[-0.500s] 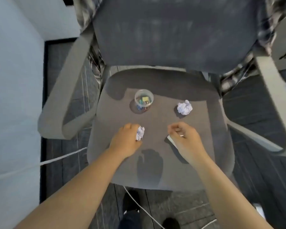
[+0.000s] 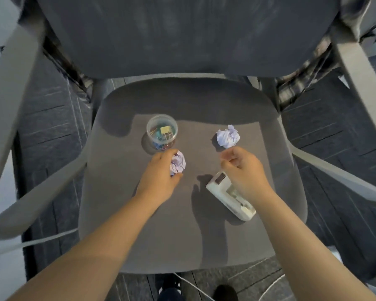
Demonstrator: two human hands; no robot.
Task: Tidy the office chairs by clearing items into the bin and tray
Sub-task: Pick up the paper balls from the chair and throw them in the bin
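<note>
Left of centre on the chair seat (image 2: 117, 192): left hand (image 2: 161, 177) curled round a crumpled paper ball (image 2: 178, 162), just below a clear cup of clips (image 2: 162, 132). Right of centre: right hand (image 2: 243, 168) loosely curled, pinching nothing, between a second paper ball (image 2: 228, 136) and a white stapler (image 2: 228, 195).

Both forearms enter bare from the bottom edge, no sleeve visible on either; left hand (image 2: 161, 172) and right hand (image 2: 245, 170) bare, no rings, watch or glove seen; at the bottom edge, dark trouser leg (image 2: 170, 295) and two dark shoes (image 2: 225, 293), detail too dim to resolve.
</note>
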